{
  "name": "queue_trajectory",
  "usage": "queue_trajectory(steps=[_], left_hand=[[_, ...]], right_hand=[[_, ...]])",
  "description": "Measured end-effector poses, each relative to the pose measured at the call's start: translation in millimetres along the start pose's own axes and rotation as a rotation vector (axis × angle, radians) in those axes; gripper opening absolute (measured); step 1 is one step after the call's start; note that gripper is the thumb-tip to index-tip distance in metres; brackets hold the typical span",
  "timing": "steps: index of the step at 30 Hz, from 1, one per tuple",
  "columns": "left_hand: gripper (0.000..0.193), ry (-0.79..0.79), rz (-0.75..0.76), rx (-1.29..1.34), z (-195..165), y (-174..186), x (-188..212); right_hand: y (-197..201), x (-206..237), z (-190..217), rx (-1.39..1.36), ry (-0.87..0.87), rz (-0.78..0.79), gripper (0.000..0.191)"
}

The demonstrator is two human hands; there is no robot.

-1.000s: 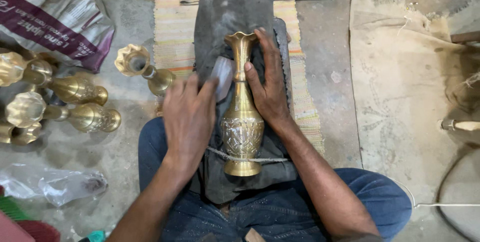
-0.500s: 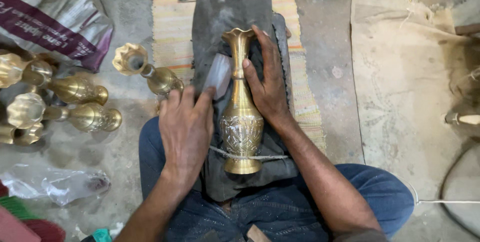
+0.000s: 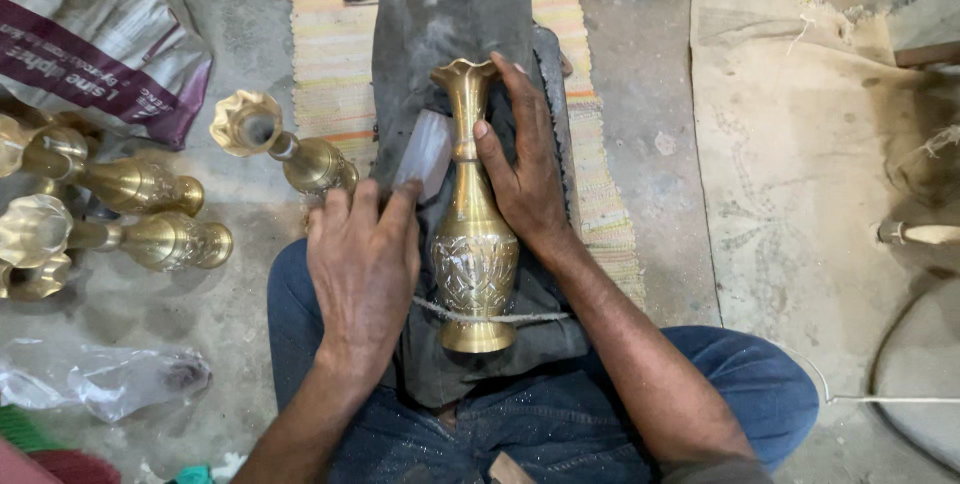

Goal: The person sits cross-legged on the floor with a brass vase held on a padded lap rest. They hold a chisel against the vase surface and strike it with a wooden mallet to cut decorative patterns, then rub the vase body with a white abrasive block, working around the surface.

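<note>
Brass vase (image 3: pixel 472 244) under my right hand (image 3: pixel 525 169), fingers wrapped round its neck, grasping it. My left hand (image 3: pixel 362 264) pinches pale sanding pad (image 3: pixel 424 152) at fingertips, just beside vase. Vase lies on dark cloth (image 3: pixel 440 14) over my lap, string across its base. More vases (image 3: pixel 150 214) lie on floor at left.

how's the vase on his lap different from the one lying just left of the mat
The lap vase lies on a dark cloth, its mouth pointing away, with the right hand on its neck; the floor vase lies untouched on bare concrete, mouth turned up-left. The lap vase shows an engraved belly. Both are brass-coloured with flared, wavy rims.
</note>
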State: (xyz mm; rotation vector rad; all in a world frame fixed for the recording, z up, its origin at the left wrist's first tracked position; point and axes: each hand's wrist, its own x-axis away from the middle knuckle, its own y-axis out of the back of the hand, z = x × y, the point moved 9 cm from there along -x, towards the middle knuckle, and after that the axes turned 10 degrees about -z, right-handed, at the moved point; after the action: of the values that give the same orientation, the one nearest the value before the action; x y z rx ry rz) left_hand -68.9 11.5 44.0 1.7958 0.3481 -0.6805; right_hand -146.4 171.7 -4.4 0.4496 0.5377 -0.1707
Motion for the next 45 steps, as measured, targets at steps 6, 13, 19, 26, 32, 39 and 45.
queue_trajectory(steps=[6,13,19,26,32,39,45], left_hand=[[0.012,-0.065,-0.08,0.01,-6.9,-10.9,-45.0],[0.028,-0.005,0.011,0.011,2.5,3.4,1.6],[0.026,-0.062,-0.061,0.012,3.9,-22.3,-31.9],[0.029,0.03,0.017,0.021,6.2,5.6,0.0],[0.022,-0.034,-0.064,0.006,9.9,-17.0,-31.4],[0.028,0.021,-0.001,-0.003,12.4,7.8,2.1],[0.024,-0.051,-0.085,-0.025,12.7,-20.7,-34.1]], right_hand=[[-4.6,-0.5,3.5,-0.019,0.01,0.007,0.057],[-0.5,0.6,3.1,-0.018,0.015,-0.008,0.058],[-4.4,-0.4,4.6,-0.03,0.009,-0.003,0.058],[-4.2,4.2,-7.2,0.004,0.019,-0.005,0.057],[-9.9,2.9,-2.4,-0.011,0.002,0.012,0.059],[-6.9,3.1,-3.7,-0.021,0.024,0.003,0.058],[-9.2,1.4,1.4,0.011,0.039,0.002,0.057]])
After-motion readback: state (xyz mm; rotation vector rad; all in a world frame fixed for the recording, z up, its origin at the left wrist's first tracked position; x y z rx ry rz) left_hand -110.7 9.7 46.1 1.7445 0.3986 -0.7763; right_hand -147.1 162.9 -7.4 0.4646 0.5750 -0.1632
